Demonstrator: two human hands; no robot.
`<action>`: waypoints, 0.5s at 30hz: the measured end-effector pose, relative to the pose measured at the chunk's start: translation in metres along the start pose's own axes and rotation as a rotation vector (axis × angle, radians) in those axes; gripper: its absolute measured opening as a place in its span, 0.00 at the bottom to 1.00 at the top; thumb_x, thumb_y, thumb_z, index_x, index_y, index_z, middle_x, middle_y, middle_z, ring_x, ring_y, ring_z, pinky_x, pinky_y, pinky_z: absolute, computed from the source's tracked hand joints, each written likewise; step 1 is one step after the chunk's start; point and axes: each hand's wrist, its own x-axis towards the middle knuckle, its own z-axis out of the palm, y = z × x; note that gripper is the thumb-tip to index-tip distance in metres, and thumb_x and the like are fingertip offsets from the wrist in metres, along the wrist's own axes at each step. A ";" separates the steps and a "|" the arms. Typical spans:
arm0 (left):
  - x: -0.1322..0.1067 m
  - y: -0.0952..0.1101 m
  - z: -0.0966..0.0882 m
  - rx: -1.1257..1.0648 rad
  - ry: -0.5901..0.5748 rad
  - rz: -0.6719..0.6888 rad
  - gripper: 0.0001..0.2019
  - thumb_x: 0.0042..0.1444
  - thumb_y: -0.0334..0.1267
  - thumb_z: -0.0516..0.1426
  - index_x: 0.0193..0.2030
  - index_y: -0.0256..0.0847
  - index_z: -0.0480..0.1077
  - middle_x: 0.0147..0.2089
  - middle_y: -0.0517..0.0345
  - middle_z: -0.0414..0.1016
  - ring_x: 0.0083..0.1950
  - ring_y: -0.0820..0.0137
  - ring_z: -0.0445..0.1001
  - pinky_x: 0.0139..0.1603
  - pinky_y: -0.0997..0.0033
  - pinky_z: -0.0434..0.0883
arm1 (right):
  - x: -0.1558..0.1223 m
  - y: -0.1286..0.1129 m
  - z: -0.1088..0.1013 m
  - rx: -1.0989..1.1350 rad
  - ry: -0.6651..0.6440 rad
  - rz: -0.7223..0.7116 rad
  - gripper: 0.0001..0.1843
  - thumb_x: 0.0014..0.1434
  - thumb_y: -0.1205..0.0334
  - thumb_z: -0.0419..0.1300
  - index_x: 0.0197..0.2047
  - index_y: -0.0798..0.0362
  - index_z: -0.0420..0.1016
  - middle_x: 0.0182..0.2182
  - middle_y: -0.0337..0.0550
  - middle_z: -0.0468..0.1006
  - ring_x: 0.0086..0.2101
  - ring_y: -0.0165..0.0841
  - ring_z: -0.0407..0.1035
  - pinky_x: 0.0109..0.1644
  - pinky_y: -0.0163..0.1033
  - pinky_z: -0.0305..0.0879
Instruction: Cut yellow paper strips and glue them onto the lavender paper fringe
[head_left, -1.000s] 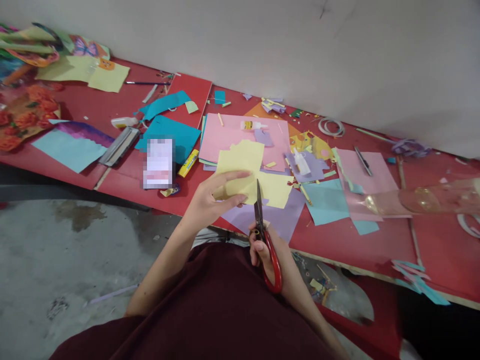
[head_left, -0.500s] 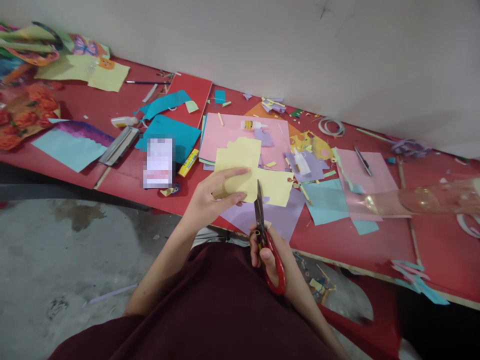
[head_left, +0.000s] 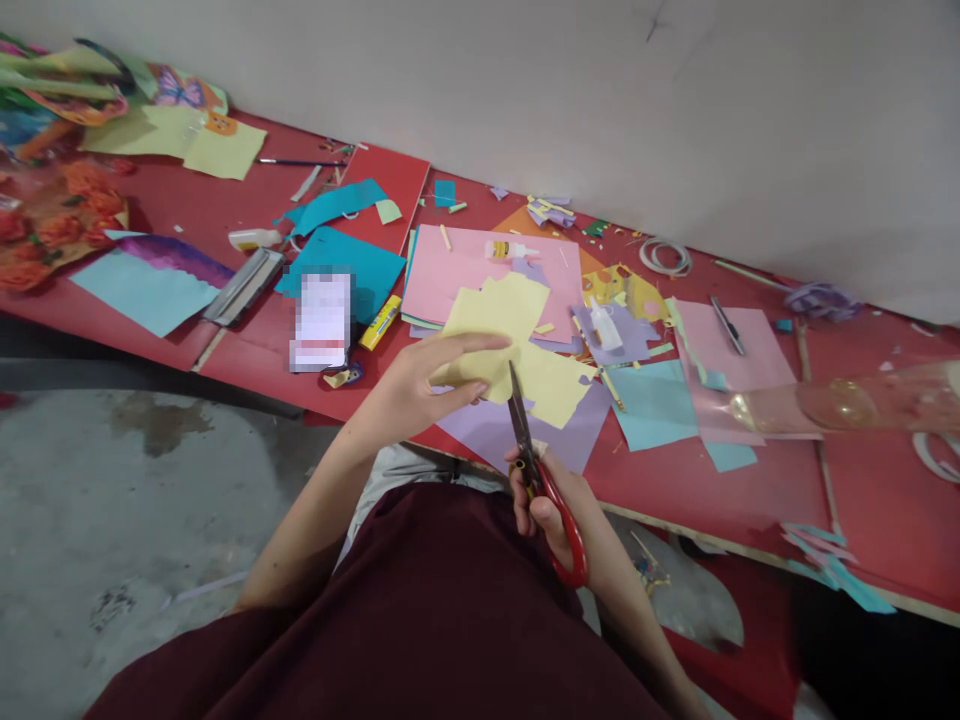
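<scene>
My left hand (head_left: 427, 385) pinches a sheet of pale yellow paper (head_left: 501, 312) between thumb and fingers, above the table's front edge. The sheet has notched edges and a cut running into it. In my right hand (head_left: 547, 500) is a pair of scissors (head_left: 523, 432) with red handles, its dark blades pointing up and away from me. The blade tips lie at the cut in the yellow paper and look nearly closed. Beneath the sheet lies purple paper (head_left: 480, 430). Behind it is a stack of coloured paper (head_left: 450, 262) with pink on top.
A phone (head_left: 321, 320), a yellow glue stick (head_left: 381, 322) and a metal tin (head_left: 244, 288) lie to the left. Glue bottles (head_left: 605, 325), a pen (head_left: 727, 325) and a clear bottle (head_left: 847, 402) are to the right. Paper scraps litter the red table (head_left: 645, 490) below the wall.
The yellow paper has turned clockwise in my left hand, its right part dropping lower. The scissors have tilted slightly, their handles shifting right. The view has shifted a little.
</scene>
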 end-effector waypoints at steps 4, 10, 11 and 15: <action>0.004 -0.001 -0.005 0.017 -0.072 0.017 0.20 0.62 0.32 0.62 0.60 0.42 0.73 0.62 0.52 0.77 0.63 0.63 0.75 0.64 0.63 0.73 | -0.001 0.001 -0.006 0.015 -0.022 -0.001 0.35 0.63 0.26 0.48 0.51 0.49 0.66 0.28 0.36 0.71 0.21 0.29 0.66 0.24 0.34 0.63; 0.014 -0.010 -0.014 -0.103 -0.230 -0.006 0.20 0.61 0.36 0.63 0.60 0.46 0.74 0.62 0.53 0.77 0.61 0.63 0.77 0.59 0.65 0.77 | 0.000 0.000 -0.022 -0.073 -0.124 0.004 0.36 0.63 0.26 0.48 0.53 0.49 0.66 0.27 0.37 0.71 0.22 0.31 0.66 0.28 0.36 0.63; 0.016 -0.010 -0.016 -0.132 -0.257 -0.021 0.20 0.61 0.36 0.63 0.60 0.46 0.74 0.62 0.52 0.77 0.59 0.63 0.78 0.55 0.66 0.79 | 0.000 0.001 -0.024 -0.084 -0.137 -0.001 0.36 0.62 0.25 0.48 0.54 0.49 0.66 0.27 0.37 0.71 0.22 0.31 0.66 0.28 0.36 0.63; 0.022 -0.011 -0.020 -0.186 -0.322 -0.059 0.20 0.60 0.34 0.62 0.60 0.46 0.75 0.62 0.49 0.77 0.52 0.65 0.82 0.45 0.72 0.81 | 0.001 -0.001 -0.029 -0.058 -0.162 -0.004 0.36 0.61 0.24 0.48 0.50 0.49 0.67 0.26 0.36 0.70 0.22 0.31 0.64 0.27 0.36 0.61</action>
